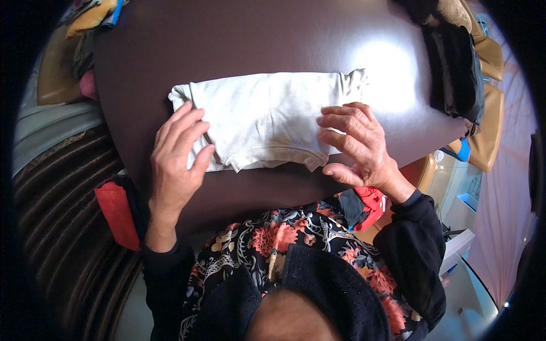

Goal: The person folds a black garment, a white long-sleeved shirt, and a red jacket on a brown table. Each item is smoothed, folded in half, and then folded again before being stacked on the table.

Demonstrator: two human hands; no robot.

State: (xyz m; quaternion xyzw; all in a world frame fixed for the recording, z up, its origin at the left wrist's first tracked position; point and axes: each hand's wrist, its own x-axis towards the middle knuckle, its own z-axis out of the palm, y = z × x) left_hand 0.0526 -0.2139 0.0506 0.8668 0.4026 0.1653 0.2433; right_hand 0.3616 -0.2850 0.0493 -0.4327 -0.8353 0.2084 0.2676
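A white cloth garment [268, 115], folded into a wide strip, lies on the dark brown table [256, 38] in front of me. Its curved, neckline-like edge faces me, and the fabric bunches at its far right corner. Over the left end hovers my left hand [179, 149], fingers apart and nothing held. My right hand [356, 140] is above the right end, with its fingers spread and slightly bent. Whether the fingertips touch the cloth cannot be told.
Dark folded clothes [456, 72] are stacked at the table's right edge. Tan chairs [490, 128] stand beyond them. At left are a brown ribbed cover [64, 204] and a red cloth [117, 215]. Red and dark cloth [369, 206] lies near my right forearm.
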